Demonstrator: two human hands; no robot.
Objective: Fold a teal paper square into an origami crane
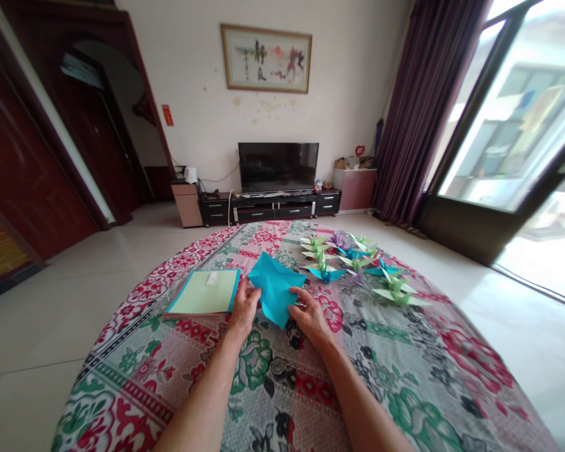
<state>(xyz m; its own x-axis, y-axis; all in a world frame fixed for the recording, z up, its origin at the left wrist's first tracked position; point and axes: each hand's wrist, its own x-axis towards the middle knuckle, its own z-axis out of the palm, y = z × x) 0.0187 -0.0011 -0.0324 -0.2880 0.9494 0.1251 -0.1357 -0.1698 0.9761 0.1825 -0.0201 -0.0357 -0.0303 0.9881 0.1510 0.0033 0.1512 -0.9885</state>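
Your left hand [245, 306] and right hand [309, 316] each have a grip pinching opposite edges of the creased blue sheet [275, 290], apparently to keep it steady and spread over the worktop [275, 389], between the paper stack [202, 295] and the paper cranes [326, 274].

The left forearm [206, 389] and right forearm [363, 390] are bare from the lower edge of the view up to the wrists [236, 333], broad at the bottom and tapering smoothly forward. The left hand [246, 306] and right hand [312, 317] are likewise bare, with slim fingers [302, 294]; the nails are too small to make out.
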